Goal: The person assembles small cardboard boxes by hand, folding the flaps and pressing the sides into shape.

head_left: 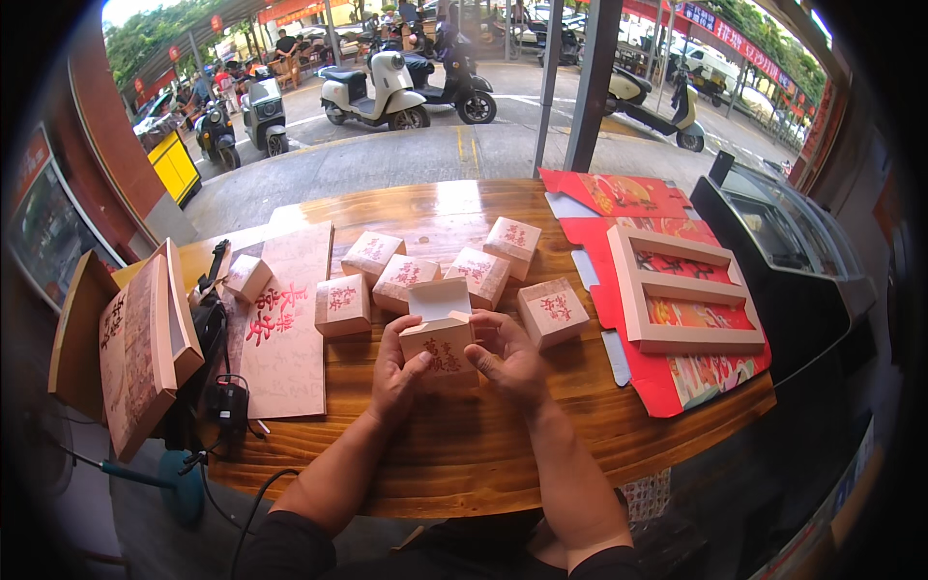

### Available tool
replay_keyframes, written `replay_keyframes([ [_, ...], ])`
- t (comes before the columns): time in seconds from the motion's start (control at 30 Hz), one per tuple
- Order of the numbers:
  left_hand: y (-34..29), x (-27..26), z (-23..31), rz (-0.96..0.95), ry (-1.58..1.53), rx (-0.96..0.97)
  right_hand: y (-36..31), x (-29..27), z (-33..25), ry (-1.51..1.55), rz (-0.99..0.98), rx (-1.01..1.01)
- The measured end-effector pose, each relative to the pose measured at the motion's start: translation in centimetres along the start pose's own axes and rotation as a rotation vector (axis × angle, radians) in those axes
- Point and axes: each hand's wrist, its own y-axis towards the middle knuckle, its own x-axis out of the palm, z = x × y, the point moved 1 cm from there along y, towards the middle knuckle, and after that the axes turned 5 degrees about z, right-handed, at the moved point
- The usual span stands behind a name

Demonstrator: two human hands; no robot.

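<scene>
Small box (440,353): sides partly covered by my left hand (394,372) and right hand (512,360); I could not see its floor. Pink frame (691,291) masked part of the red printed sheet (597,253). My dark sleeves (290,549) were cut off by the lower edge. Lower body of the glass-topped case (773,232) was lost in shadow. Distant people (287,48) were too small and blurred to make out.

the open box (438,346) is pink, red-lettered; the table (449,474) brown-grained.

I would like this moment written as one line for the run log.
left hand: holds small box; right hand: holds same box; lid flap: raised; nearby boxes: on table; pale frame: on red cardboard
</scene>
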Motion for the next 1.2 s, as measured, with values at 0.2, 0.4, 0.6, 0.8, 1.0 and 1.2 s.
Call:
replay_keyframes([
  [0.2, 0.0, -0.3, -0.5, 0.011, -0.059, -0.026, -0.3, 0.4, -1.2, -0.007, -0.001, 0.076],
  [0.4, 0.0, -0.6, -0.7, -0.013, -0.073, -0.042, -0.4, 0.2, -1.2, -0.036, -0.010, 0.064],
  [0.6, -0.1, -0.5, -0.8, -0.044, -0.043, -0.021, -0.5, 0.2, -0.8, 0.005, 0.006, 0.131],
  [0.8, -0.1, -0.1, -0.5, -0.046, -0.011, 0.004, -0.4, 0.3, -1.3, -0.041, 0.017, 0.145],
  [1.0, -0.1, -0.7, -0.8, -0.044, 0.088, 0.026, -0.3, 0.1, -0.5, -0.057, 0.039, 0.026],
  [1.2, 0.0, -0.8, -0.8, -0.012, 0.136, 0.097, -0.3, 0.3, -1.3, -0.159, 0.032, -0.021],
])
